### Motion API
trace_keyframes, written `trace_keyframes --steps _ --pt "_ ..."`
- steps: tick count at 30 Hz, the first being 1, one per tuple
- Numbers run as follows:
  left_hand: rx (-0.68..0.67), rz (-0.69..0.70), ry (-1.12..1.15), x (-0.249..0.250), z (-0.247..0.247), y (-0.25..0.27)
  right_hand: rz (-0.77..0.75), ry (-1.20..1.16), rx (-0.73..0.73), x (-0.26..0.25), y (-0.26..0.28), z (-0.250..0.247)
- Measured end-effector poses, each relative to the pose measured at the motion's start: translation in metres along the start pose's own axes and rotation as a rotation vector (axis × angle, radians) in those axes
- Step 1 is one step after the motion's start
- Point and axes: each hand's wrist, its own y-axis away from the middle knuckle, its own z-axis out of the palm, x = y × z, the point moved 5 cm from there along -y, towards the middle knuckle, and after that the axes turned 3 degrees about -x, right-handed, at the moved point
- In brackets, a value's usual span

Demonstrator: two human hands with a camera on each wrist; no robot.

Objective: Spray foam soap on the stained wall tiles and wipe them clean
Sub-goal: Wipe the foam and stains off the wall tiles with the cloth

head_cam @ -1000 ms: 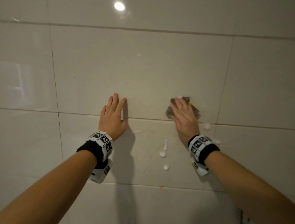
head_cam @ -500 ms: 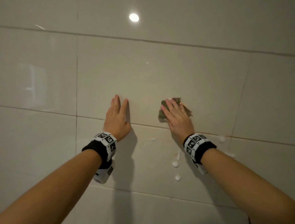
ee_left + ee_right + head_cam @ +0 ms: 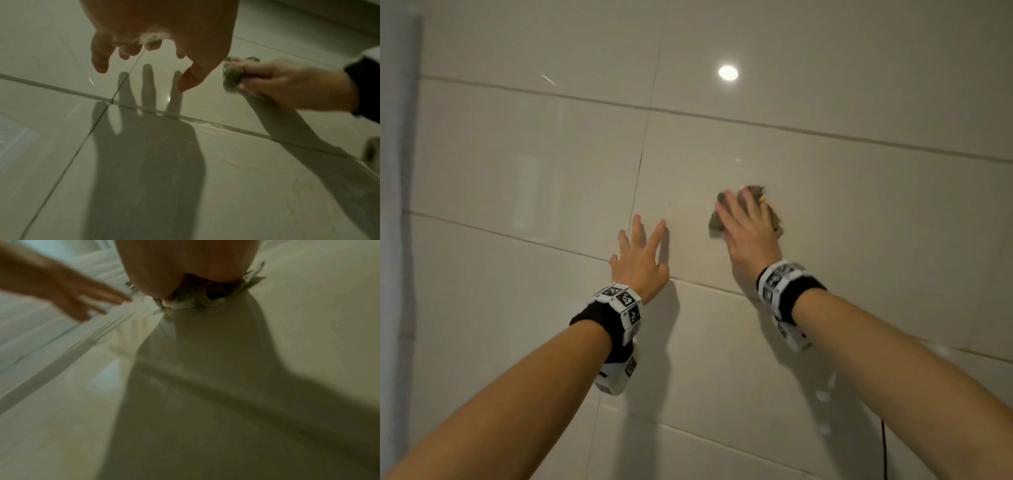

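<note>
Glossy beige wall tiles (image 3: pixel 825 212) are faced by both hands, and a grey-green cloth (image 3: pixel 717 222) is pressed flat against the wall under the straight, close-set fingers of the right hand (image 3: pixel 750 233). Beside it, the left hand (image 3: pixel 638 263) is held with fingers spread, empty, while white foam blobs (image 3: pixel 822 397) are seen on a lower tile.
</note>
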Motion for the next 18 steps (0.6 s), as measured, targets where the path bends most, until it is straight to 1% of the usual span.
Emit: trace_keyframes --steps 3,4,5,6,7,9,11,15,18 --pt "0.000 0.007 -0.006 -0.010 -0.004 -0.001 -0.234 0.052 -0.108 -0.030 0.043 0.035" --pt "0.000 0.012 -0.005 -0.013 -0.005 -0.001 -0.303 0.063 -0.128 -0.034 0.053 0.040" --pt "-0.002 0.017 -0.004 -0.015 -0.005 -0.002 -0.340 0.078 -0.139 -0.033 0.058 0.041" --pt "-0.002 0.022 -0.004 -0.018 -0.005 -0.003 -0.334 0.091 -0.137 -0.027 0.056 0.039" --pt "-0.003 0.028 -0.006 -0.019 -0.005 -0.004 -0.284 0.090 -0.128 -0.019 0.047 0.034" --pt "0.001 0.044 -0.004 -0.023 -0.002 -0.005 -0.127 0.067 -0.086 -0.006 0.018 0.019" --pt "0.015 0.067 0.006 -0.028 0.003 -0.006 -0.031 0.023 -0.055 -0.006 -0.013 0.007" --pt "0.028 0.094 0.027 -0.045 0.010 -0.002 0.020 -0.065 -0.050 -0.034 -0.057 0.006" --pt "0.040 0.103 0.044 -0.055 0.016 0.004 -0.019 -0.086 -0.049 -0.063 -0.063 0.017"
